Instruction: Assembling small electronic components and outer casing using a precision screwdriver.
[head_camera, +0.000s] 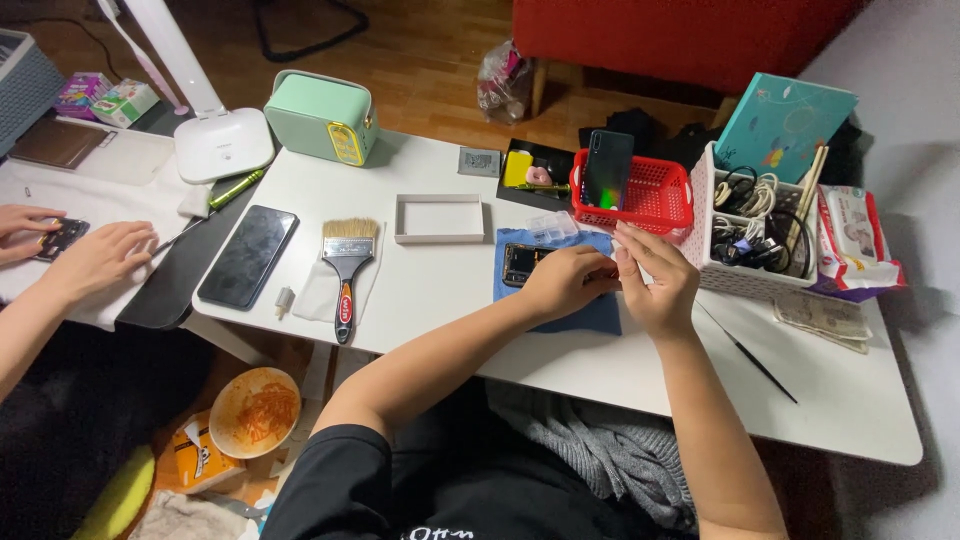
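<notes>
A white table (440, 290) stands over wood flooring. At its centre, the left hand (563, 281) curls onto an opened phone (521, 263) on blue cloth (590, 312); at three o'clock, the right hand (655, 280) pinches something, perhaps a tiny part.

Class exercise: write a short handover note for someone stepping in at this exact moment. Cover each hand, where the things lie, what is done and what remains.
Left hand: resting on the opened phone, which lies on the blue cloth.
Right hand: fingers pinched beside it; whether it holds anything cannot be told.
Nearby: clear parts box, red basket with the back cover leaning in it, paintbrush, a second phone.
Done: phone opened, insides exposed.
Left: phone still open, cover off.
</notes>
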